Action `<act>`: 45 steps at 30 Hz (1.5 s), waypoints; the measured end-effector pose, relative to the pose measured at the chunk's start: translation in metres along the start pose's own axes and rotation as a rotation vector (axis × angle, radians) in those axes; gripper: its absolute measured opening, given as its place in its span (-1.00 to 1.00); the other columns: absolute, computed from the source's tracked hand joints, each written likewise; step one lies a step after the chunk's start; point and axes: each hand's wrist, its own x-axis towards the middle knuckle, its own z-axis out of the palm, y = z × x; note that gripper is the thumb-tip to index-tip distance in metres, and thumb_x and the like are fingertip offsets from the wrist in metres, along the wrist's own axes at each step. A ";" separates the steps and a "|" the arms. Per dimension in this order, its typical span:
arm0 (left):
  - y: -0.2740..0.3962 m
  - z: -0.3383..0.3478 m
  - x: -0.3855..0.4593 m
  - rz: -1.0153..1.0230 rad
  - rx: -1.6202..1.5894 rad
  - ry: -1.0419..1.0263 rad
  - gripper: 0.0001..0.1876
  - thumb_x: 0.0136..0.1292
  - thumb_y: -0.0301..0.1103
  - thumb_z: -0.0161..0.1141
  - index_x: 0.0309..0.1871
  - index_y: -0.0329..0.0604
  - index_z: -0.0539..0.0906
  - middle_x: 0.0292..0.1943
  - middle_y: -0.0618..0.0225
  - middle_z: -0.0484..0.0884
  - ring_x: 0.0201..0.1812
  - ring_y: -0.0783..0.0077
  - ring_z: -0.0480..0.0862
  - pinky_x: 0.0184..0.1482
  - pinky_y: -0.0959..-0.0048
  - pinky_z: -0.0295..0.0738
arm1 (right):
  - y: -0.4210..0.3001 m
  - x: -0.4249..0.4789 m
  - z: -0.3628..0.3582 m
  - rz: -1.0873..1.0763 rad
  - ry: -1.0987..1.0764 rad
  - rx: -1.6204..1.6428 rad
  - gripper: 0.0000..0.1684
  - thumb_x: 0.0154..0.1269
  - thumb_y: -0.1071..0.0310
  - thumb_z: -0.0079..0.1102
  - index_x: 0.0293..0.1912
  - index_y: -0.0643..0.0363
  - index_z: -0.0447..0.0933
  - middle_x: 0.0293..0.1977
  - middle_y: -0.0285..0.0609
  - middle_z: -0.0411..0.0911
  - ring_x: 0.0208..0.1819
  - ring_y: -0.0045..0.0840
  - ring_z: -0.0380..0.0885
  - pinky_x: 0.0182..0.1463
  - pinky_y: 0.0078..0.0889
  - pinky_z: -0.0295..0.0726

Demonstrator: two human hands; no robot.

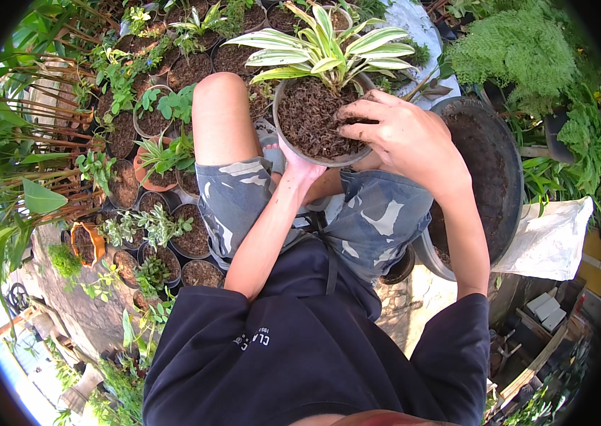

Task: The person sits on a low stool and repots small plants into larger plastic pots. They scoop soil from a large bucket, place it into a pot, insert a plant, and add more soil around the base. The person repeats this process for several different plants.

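Observation:
A round grey plastic plant pot [327, 160] is held up between my knees, tilted towards me. Dark, fibrous potting mix [314, 114] fills it, and a plant with white-and-green striped leaves [327, 50] grows near its far rim. Underneath, my left hand [300, 162] supports the pot, its fingers mostly hidden by it. My right hand [386, 125] reaches over the right rim with soiled, bent fingertips touching the mix; whether any mix is pinched between them cannot be told.
On my right stands a large black tub [513, 175] with dark soil inside, a white sack [551, 239] beside it. Many potted plants crowd my left and the ground ahead, including an orange pot [99, 245]. Feathery green foliage [513, 53] rises at the upper right.

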 end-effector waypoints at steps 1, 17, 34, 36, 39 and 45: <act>-0.001 0.000 0.000 0.003 0.004 0.003 -0.23 0.34 0.34 -0.33 0.41 -0.02 0.31 0.30 0.23 0.45 0.25 0.13 0.51 0.28 0.09 0.45 | 0.004 -0.001 -0.002 0.003 -0.010 0.009 -0.68 -0.01 0.48 0.21 -0.17 0.13 0.68 -0.05 -0.25 0.60 -0.04 -0.29 0.56 -0.01 -0.26 0.63; -0.003 -0.001 0.002 0.003 -0.019 0.051 -0.23 0.33 0.35 -0.33 0.40 0.00 0.32 0.30 0.23 0.45 0.27 0.13 0.49 0.29 0.09 0.43 | -0.006 0.001 0.007 0.005 0.091 0.038 -0.68 -0.10 0.53 0.19 -0.24 0.23 0.66 -0.10 -0.16 0.57 -0.06 -0.29 0.53 -0.07 -0.32 0.63; 0.006 -0.032 0.012 -0.037 -0.034 -0.120 -0.29 0.31 0.16 -0.01 0.40 -0.09 0.30 0.36 0.01 0.34 0.34 -0.19 0.34 0.34 -0.20 0.25 | 0.091 -0.205 -0.016 0.686 0.529 0.107 -0.69 0.10 0.58 0.28 -0.10 0.21 0.67 -0.13 -0.10 0.68 -0.13 -0.36 0.68 -0.01 -0.44 0.63; -0.012 0.018 0.004 0.049 0.144 0.203 -0.26 0.28 0.14 0.04 0.41 -0.12 0.28 0.35 -0.11 0.31 0.36 -0.21 0.31 0.31 -0.15 0.28 | 0.104 -0.254 0.017 1.013 0.410 0.325 -0.63 0.10 0.64 0.24 -0.04 0.28 0.62 -0.09 -0.08 0.67 -0.01 -0.40 0.65 0.03 -0.46 0.62; 0.000 -0.007 0.010 -0.108 -0.150 -0.143 -0.24 0.25 0.07 0.10 0.43 -0.16 0.25 0.37 -0.15 0.26 0.41 -0.18 0.23 0.28 -0.10 0.32 | 0.134 -0.323 0.102 1.134 0.005 0.364 -0.52 0.05 0.52 0.30 0.05 0.21 0.59 -0.04 -0.03 0.64 0.03 -0.24 0.62 0.13 -0.31 0.59; 0.001 0.001 0.012 -0.134 -0.172 -0.169 -0.20 0.19 -0.05 0.20 0.43 -0.25 0.22 0.39 -0.07 0.25 0.43 -0.13 0.17 0.26 -0.07 0.34 | 0.128 -0.367 0.253 1.116 -0.775 0.409 -0.04 -0.05 0.34 0.49 0.37 -0.18 0.29 0.33 0.04 0.26 0.24 -0.09 0.42 0.26 -0.15 0.52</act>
